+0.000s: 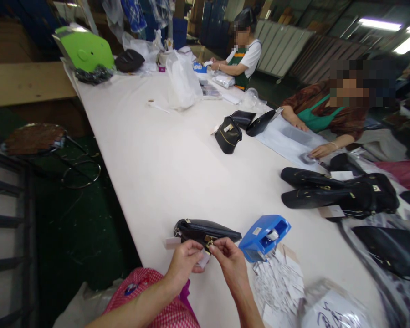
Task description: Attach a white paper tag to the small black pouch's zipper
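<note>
A black handbag (210,226) lies on its side on the white table in front of me. My left hand (186,260) is closed in a pinch, with a small white tag (204,260) between its fingers. Close beside it, the thumb and fingers of my right hand (229,260) pinch a small gold-coloured metal fitting (210,244) at the bag's near edge. Fingertips partly hide this fitting, so its exact kind is unclear. A pale tag (172,243) sticks out at the bag's left end.
A blue dispenser (261,237) stands right of the bag, near a pile of white tags (278,282). Several black bags (341,191) lie along the right side. Two people work across the table. A stool (36,139) stands beyond its left edge.
</note>
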